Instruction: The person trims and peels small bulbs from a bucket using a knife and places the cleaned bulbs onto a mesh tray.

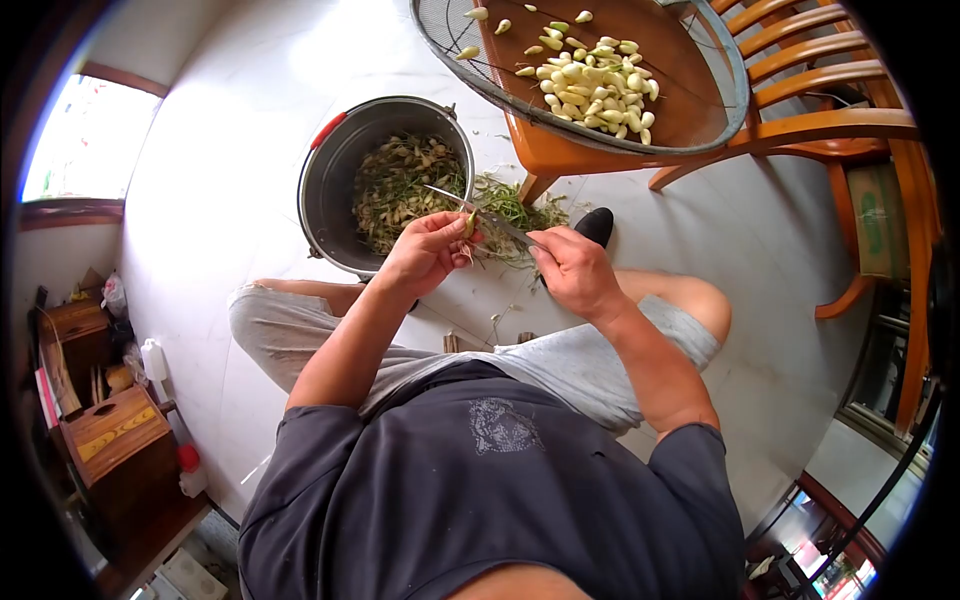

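My left hand (430,250) pinches a small greenish bulb (470,225) with roots hanging from it, at the near right rim of the metal bucket. My right hand (578,268) is closed on the handle of a knife (505,228). The blade points up and left and lies across the bulb, its tip over the bucket. The dark bucket (328,205) holds many untrimmed bulbs with stems (400,190). Cut green stems (515,205) lie on the floor just right of the bucket.
A round mesh tray (735,80) with many peeled pale bulbs (595,90) rests on a wooden chair (530,145) at the upper right. My dark shoe (596,226) is beside the stems. A wooden box (115,430) stands at the far left.
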A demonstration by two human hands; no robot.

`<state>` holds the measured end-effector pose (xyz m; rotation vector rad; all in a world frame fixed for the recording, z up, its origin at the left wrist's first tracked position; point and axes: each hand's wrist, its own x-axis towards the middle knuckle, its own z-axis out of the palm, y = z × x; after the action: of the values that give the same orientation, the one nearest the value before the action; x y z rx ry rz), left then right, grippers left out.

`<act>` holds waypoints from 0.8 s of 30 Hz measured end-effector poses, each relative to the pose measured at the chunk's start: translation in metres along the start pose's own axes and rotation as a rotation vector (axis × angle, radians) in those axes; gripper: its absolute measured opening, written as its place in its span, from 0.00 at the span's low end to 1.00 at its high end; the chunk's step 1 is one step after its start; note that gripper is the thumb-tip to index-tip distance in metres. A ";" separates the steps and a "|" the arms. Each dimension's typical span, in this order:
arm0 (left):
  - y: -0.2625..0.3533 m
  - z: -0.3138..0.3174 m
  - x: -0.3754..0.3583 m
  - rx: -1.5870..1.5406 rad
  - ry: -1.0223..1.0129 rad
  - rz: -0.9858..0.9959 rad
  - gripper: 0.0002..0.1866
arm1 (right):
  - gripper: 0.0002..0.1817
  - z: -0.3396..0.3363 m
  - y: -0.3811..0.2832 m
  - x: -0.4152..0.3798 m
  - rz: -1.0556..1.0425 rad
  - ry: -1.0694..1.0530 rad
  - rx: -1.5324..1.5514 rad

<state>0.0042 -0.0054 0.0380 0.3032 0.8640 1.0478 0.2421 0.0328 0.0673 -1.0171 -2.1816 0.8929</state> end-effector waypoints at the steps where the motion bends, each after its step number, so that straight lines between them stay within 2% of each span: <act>1: -0.001 0.001 0.001 -0.003 0.007 0.000 0.09 | 0.09 0.000 0.000 -0.001 -0.009 0.008 -0.018; 10: 0.000 -0.003 0.009 0.037 -0.071 0.020 0.08 | 0.06 0.002 0.010 -0.006 -0.022 0.049 -0.100; 13: 0.009 0.003 0.007 0.049 -0.081 0.052 0.10 | 0.05 -0.003 0.039 -0.016 0.365 -0.232 -0.306; 15: 0.014 0.004 0.007 0.043 -0.112 0.088 0.11 | 0.08 -0.012 0.035 -0.014 0.392 -0.182 -0.258; 19: 0.014 0.009 0.008 -0.044 -0.087 0.004 0.11 | 0.09 -0.017 0.025 -0.005 0.387 -0.095 -0.098; 22: 0.006 0.014 0.013 -0.011 0.084 0.051 0.10 | 0.10 -0.019 0.014 0.005 0.398 -0.066 -0.045; 24: 0.000 0.001 0.020 0.133 0.136 0.126 0.09 | 0.09 -0.017 0.010 0.007 0.385 -0.046 -0.018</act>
<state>0.0096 0.0118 0.0294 0.4056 1.0497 1.1393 0.2549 0.0494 0.0719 -1.4707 -2.0677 1.0747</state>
